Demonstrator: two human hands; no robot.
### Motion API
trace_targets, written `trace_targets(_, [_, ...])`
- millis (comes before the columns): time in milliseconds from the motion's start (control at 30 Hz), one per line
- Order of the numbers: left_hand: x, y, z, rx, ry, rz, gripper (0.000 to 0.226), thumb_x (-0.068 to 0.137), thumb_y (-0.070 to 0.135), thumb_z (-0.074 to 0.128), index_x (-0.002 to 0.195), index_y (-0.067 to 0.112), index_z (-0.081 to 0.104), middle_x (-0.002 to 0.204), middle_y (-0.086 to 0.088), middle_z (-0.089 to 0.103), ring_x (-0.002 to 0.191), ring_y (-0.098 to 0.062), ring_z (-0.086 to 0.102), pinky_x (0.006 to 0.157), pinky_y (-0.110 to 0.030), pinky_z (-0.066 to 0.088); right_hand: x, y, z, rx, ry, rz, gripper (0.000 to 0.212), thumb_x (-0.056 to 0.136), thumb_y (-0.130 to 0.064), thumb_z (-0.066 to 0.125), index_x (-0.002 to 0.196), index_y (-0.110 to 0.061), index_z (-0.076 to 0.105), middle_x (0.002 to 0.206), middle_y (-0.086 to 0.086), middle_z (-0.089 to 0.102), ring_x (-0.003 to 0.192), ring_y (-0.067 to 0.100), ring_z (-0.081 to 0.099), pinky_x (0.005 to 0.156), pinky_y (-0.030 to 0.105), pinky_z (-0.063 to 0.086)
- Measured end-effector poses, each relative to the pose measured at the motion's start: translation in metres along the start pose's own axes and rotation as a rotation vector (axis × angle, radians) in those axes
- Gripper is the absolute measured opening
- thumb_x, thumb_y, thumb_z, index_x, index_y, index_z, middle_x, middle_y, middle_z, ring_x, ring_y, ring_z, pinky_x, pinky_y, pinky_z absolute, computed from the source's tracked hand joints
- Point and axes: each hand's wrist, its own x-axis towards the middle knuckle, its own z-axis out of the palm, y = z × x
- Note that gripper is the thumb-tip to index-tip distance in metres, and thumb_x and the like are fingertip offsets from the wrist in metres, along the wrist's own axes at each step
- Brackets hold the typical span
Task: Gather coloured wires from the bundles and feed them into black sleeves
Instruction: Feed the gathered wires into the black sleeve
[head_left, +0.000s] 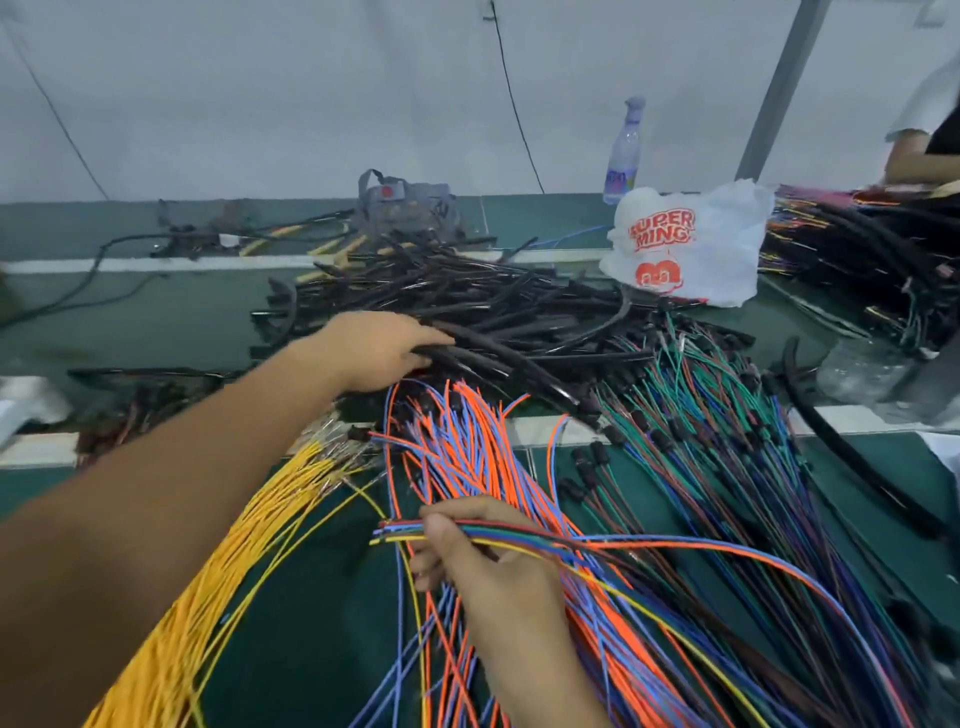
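Wires (467, 467) and black sleeves (493, 312) cover green table (182, 312) below grey wall (260, 104)

**Hands: left reaching far, right near and gripping**

Left arm runs from the near left corner diagonally toward the far centre, forearm bare, wrist straight. Left hand (382, 351) lies palm down, fingers extended and slightly spread, tips touching a black sleeve (470, 349); whether they close round it cannot be told. Right forearm rises from the near edge, centre-right. Right hand (488, 566) is curled, thumb and fingers pinching a small gathered bunch of coloured wires (519, 535), knuckles facing left.
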Motion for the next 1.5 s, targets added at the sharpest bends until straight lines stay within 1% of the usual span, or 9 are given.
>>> trace_targets(167, [-0.039, 0.009, -0.016, -0.014, 0.496, -0.121, 0.061, 0.088, -0.002, 0.042, 0.141, 0.028, 0.045, 0.152, -0.008, 0.033, 0.13, -0.032, 0.042, 0.095, -0.045, 0.044, 0.003, 0.007, -0.003, -0.061, -0.026, -0.053, 0.023, 0.089, -0.008, 0.065, 0.079, -0.026, 0.073, 0.063, 0.008, 0.069, 0.056, 0.015, 0.065, 0.059, 0.025, 0.052])
trace_targets(333, [-0.105, 0.002, -0.051, 0.098, 0.625, -0.095, 0.032, 0.087, 0.028, 0.051, 0.119, 0.03, 0.052, 0.105, -0.005, 0.067, 0.085, -0.029, 0.066, 0.056, -0.03, 0.04, 0.006, 0.009, -0.003, -0.05, -0.001, -0.118, 0.026, 0.089, -0.004, 0.064, 0.074, -0.022, 0.073, 0.063, 0.008, 0.068, 0.056, 0.016, 0.065, 0.058, 0.026, 0.053])
trace_targets(467, [-0.201, 0.007, -0.006, 0.248, 0.443, 0.023, 0.038, 0.095, 0.051, 0.034, 0.116, 0.029, 0.056, 0.084, -0.002, 0.055, 0.075, -0.023, 0.057, 0.052, -0.026, 0.033, 0.001, 0.005, -0.004, 0.051, -0.006, -0.149, 0.017, 0.09, 0.001, 0.061, 0.078, -0.011, 0.068, 0.058, 0.003, 0.066, 0.053, 0.012, 0.064, 0.054, 0.02, 0.051])
trace_targets(600, [-0.258, 0.025, 0.052, 0.215, 0.085, -0.164, 0.038, 0.099, 0.046, 0.029, 0.129, 0.028, 0.046, 0.114, 0.003, 0.051, 0.109, -0.019, 0.047, 0.09, -0.034, 0.038, -0.005, 0.0, -0.002, 0.133, -0.046, -0.132, 0.012, 0.09, 0.003, 0.057, 0.083, -0.004, 0.063, 0.057, 0.003, 0.066, 0.052, 0.011, 0.063, 0.052, 0.019, 0.052])
trace_targets(833, [-0.224, 0.08, 0.062, -0.237, 0.236, -0.354, 0.051, 0.09, 0.05, 0.053, 0.135, 0.027, 0.047, 0.129, -0.003, 0.051, 0.123, -0.027, 0.04, 0.102, -0.041, 0.036, -0.007, 0.001, 0.0, 0.161, -0.055, -0.154, 0.014, 0.089, 0.003, 0.058, 0.08, -0.006, 0.063, 0.056, 0.004, 0.066, 0.051, 0.012, 0.064, 0.052, 0.019, 0.053])
trace_targets(1000, [-0.196, 0.097, 0.074, -0.316, 0.431, -0.489, 0.023, 0.097, 0.03, 0.048, 0.113, 0.018, 0.06, 0.105, -0.003, 0.055, 0.104, -0.026, 0.052, 0.08, -0.038, 0.042, -0.007, 0.001, 0.001, 0.164, -0.034, -0.17, 0.016, 0.089, 0.004, 0.06, 0.078, -0.007, 0.064, 0.056, 0.003, 0.066, 0.051, 0.013, 0.064, 0.053, 0.02, 0.054])
trace_targets(1167, [-0.208, 0.102, 0.071, -0.323, 0.646, -0.467, 0.018, 0.095, 0.038, 0.049, 0.101, 0.027, 0.036, 0.078, 0.006, 0.061, 0.057, -0.018, 0.051, 0.046, -0.029, 0.026, -0.006, -0.001, 0.001, 0.164, -0.013, -0.148, 0.009, 0.09, 0.001, 0.059, 0.084, -0.002, 0.065, 0.06, 0.007, 0.065, 0.055, 0.014, 0.065, 0.055, 0.02, 0.053])
trace_targets(1367, [-0.204, 0.098, 0.067, -0.323, 0.541, -0.307, 0.037, 0.099, 0.038, 0.033, 0.123, 0.019, 0.054, 0.098, 0.0, 0.047, 0.097, -0.023, 0.041, 0.08, -0.038, 0.037, -0.004, 0.0, 0.0, 0.147, -0.011, -0.161, 0.009, 0.091, 0.0, 0.059, 0.086, 0.0, 0.066, 0.06, 0.005, 0.066, 0.056, 0.013, 0.064, 0.056, 0.019, 0.053])
trace_targets(1500, [-0.208, 0.098, 0.065, -0.395, 0.567, -0.267, 0.026, 0.099, 0.027, 0.041, 0.115, 0.014, 0.058, 0.097, -0.004, 0.052, 0.091, -0.027, 0.05, 0.075, -0.045, 0.043, -0.005, 0.0, 0.0, 0.164, 0.006, -0.172, 0.01, 0.091, 0.001, 0.058, 0.085, 0.0, 0.065, 0.06, 0.007, 0.065, 0.056, 0.014, 0.064, 0.057, 0.02, 0.054])
